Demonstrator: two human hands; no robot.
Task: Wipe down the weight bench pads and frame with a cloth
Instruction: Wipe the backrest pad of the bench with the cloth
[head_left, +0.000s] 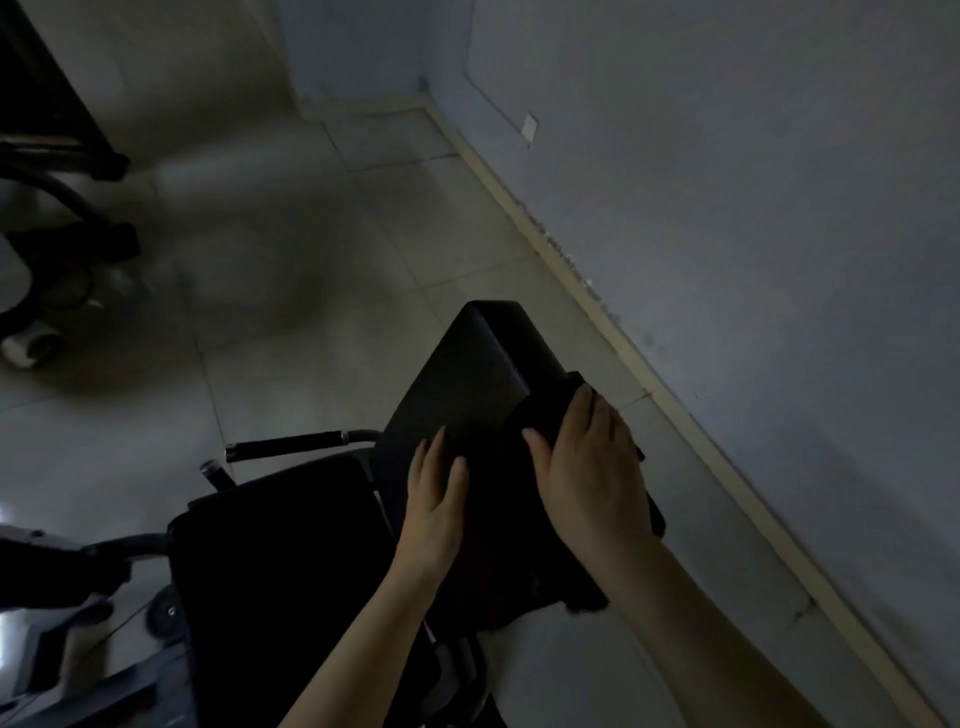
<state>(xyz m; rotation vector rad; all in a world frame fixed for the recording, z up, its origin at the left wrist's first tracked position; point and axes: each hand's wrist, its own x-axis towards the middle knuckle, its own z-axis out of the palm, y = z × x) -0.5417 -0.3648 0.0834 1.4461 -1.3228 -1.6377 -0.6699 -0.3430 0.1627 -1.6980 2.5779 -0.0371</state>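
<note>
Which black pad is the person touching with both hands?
The long tilted back pad beside the wall; the seat pad nearer the handles goes untouched.
</note>
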